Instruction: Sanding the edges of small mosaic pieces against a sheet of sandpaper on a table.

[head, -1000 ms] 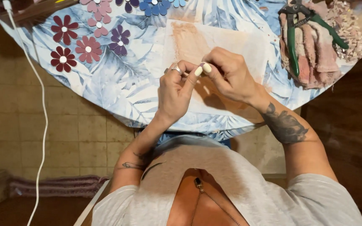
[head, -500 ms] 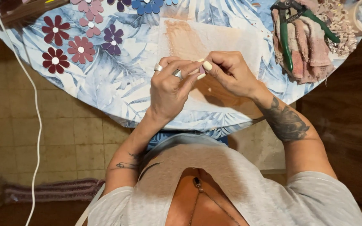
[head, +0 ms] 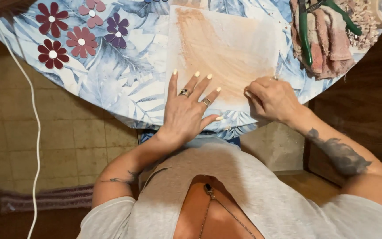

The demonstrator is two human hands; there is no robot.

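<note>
Left hand (head: 186,110) lies flat, fingers spread, on the orange-smeared sheet (head: 226,48) at the counter's (head: 124,84) near edge. Right hand (head: 273,99) rests curled on the sheet's right corner; whether it pinches anything, cannot tell. Green pliers (head: 306,31) lie on a rag (head: 328,44) at the far right edge.

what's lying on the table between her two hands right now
In the head view, only the bare, orange-smeared white sheet lies between the left hand and the right hand; nothing else rests on that stretch.

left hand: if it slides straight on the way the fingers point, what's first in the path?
The left hand lies flat, fingers pointing up the table onto the orange-stained sheet. Straight on is more bare sheet, then probably the tablecloth beyond its far edge; nothing raised shows in that line.
</note>
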